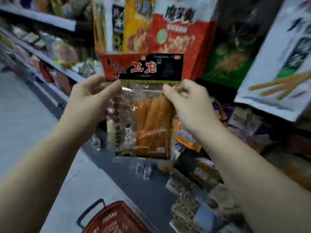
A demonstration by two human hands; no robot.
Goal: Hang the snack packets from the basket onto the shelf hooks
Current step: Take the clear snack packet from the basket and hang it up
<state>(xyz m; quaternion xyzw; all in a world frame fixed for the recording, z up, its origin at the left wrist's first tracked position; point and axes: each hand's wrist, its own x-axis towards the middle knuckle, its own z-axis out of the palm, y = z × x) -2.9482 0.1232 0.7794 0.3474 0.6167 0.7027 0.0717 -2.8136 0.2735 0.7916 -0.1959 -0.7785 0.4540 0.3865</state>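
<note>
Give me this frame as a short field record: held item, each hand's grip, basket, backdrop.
held item: snack packet, upright, black and red header, clear lower part showing orange strips
hang hole: at header top, not on a hook
left hand: grip pinching the packet's left edge under the header
right hand: grip pinching the right edge
basket: red, on the floor below
backdrop: hanging packets behind, blurred

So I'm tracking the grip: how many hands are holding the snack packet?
2: the left hand pinches the snack packet on its left edge, the right hand on its right edge.
</note>
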